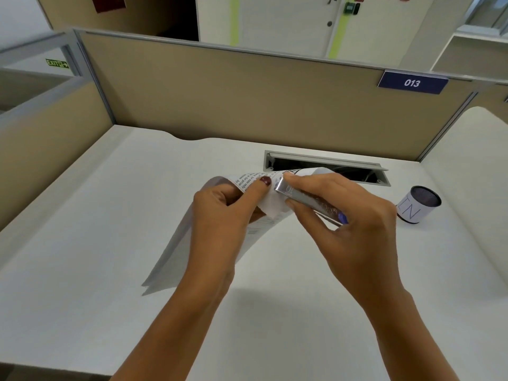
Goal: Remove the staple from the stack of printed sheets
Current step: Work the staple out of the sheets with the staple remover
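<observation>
Holding the stack of sheets (176, 251) in the middle of the frame, the left hand (220, 213) pinches the top corner, with its fingers curled round the paper and a dark red thumbnail pressed on the printed side. The sheets bend up and over at that corner. Their lower end points down toward the lower left of the frame and lies close to the white surface (82, 298).

The right hand (349, 224) grips a silver metal tool (308, 200), with the thumb below it and the fingers on top. The front tip of the tool touches the paper just beside the left thumb. The staple is too small to make out there.

At the right of the frame a small round cup (419, 206) with a paper wrap stands on the surface, well apart from the hands. Behind the hands is a long open slot (324, 165) in the surface. A tan wall (247, 100) crosses the upper part of the frame, with a blue sign (412, 83) reading 013 at the upper right.
</observation>
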`<state>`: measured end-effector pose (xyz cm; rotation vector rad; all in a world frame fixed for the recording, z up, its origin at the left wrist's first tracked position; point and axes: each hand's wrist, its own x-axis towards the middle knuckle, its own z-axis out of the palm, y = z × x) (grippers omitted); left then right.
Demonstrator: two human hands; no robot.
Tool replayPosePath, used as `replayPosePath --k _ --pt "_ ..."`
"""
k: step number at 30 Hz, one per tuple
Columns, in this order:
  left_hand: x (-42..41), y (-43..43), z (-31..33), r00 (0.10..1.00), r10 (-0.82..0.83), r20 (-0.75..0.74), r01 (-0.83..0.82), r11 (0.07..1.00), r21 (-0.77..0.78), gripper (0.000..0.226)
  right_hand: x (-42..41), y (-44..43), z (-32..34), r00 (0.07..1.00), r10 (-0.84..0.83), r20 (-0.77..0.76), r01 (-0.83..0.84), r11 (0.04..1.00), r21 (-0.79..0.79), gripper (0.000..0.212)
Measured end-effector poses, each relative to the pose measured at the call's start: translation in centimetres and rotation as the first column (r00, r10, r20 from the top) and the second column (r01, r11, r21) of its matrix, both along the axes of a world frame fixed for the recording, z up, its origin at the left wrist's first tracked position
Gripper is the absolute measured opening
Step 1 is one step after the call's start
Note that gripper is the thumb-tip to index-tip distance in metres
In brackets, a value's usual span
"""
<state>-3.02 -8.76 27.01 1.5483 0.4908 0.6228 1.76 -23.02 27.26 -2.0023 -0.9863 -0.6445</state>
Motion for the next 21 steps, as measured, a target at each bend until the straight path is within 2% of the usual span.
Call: replayPosePath --k 3,7,12,21 --pt "0.15 -0.10 0.02 0.999 -0.038 -0.002 0.037 0.994 -0.099 0.028 0.01 0.14 -0.09 0.998 0.009 -0.061 -0.005 0.999 0.054 0.026" --pt "0.50 -0.43 0.00 0.998 -0.056 -0.015 0.053 0.987 -0.150 0.029 -0.14 0.25 -0.43 0.997 -0.006 -0.076 0.013 0.997 0.080 0.026" --pt "0.67 -0.24 -0.27 0.998 -0.036 -0.052 0.028 0.991 -0.134 0.025 -0.08 0.42 -0.67 0.993 -0.024 -0.111 0.035 0.994 0.099 0.028" --pt "0.69 -0.17 -0.17 0.998 -0.013 -0.054 0.012 1.000 -0.020 0.027 0.19 0.29 -0.29 0.999 -0.010 -0.039 0.011 1.000 0.015 0.026"
